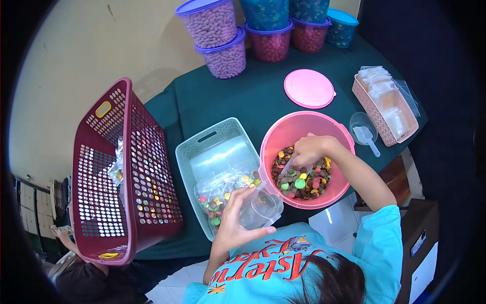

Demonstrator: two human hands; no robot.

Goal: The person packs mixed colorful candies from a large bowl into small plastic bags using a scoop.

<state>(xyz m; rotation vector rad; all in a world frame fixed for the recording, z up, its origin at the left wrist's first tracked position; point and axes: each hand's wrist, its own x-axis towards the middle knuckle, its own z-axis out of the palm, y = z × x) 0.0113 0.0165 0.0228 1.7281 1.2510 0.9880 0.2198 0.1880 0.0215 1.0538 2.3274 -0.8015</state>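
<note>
My right hand (310, 151) reaches into a pink bucket (341, 177) and grips a translucent scoop (289, 169). The scoop dips into a heap of small round sweets (306, 185), brown, green, yellow and red. Left of the bucket, my left hand (235, 223) holds a clear plastic cup (260, 209), tilted and with nothing visible inside. Clear film shows around the cup's lower end. Beneath that hand, a pale green basket (190, 169) contains clear bags of coloured sweets (217, 200).
A tall maroon basket (129, 202) with bags inside stands at left. Lidded tubs (223, 58) line the back, near a pink lid (310, 88). To the right are a pink basket (362, 93) of clear bags and a small scoop (365, 137). Another person's hand (63, 235) shows lower left.
</note>
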